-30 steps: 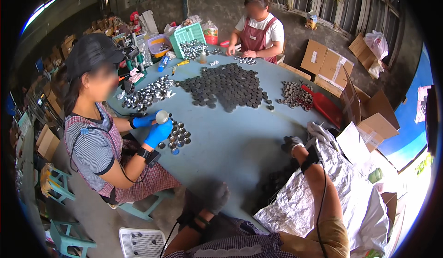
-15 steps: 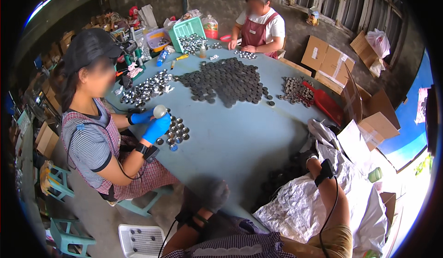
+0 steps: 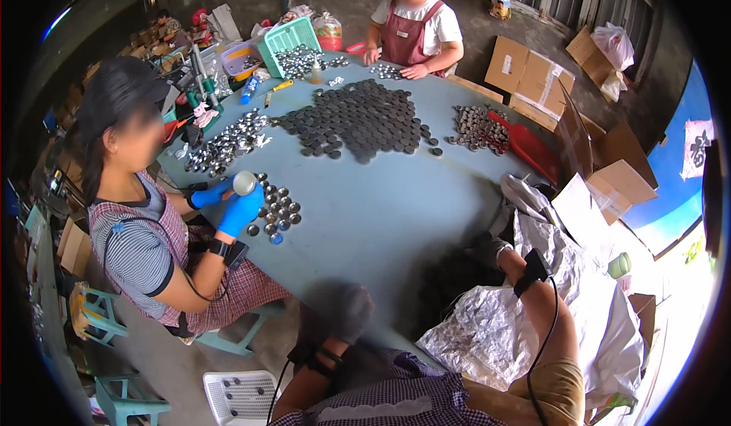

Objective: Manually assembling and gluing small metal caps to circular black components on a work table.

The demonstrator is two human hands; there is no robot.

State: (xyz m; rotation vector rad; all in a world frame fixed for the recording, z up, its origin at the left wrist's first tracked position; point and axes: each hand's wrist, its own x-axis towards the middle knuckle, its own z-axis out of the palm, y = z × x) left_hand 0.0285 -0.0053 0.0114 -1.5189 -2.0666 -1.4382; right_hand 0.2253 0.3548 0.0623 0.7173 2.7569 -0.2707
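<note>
My left hand [image 3: 349, 313], in a dark glove, is over the near table edge. It is smeared, and its fingers cannot be made out. My right hand [image 3: 489, 251], in a grey glove, reaches over a shadowed heap of dark pieces [image 3: 445, 283] beside a crumpled silvery-white sack [image 3: 495, 331]. Its fingers are too dark to tell apart. A wide spread of dark round discs [image 3: 358, 118] covers the middle of the blue-grey table [image 3: 335, 213]. On the floor by my left arm, a white perforated basket [image 3: 217, 405] contains several dark discs.
At the left a co-worker in blue gloves [image 3: 242, 211] holds a pale round cup [image 3: 244, 183] by shiny metal cups [image 3: 282, 211]. Another person [image 3: 415, 34] sits across. A red scoop [image 3: 533, 152] lies beside small metal parts [image 3: 478, 127]; open cartons [image 3: 620, 171] stand right.
My right hand has shifted slightly left over the dark heap. The left hand stays near the table edge. The whole view has tilted a little, so the far table sits higher.
</note>
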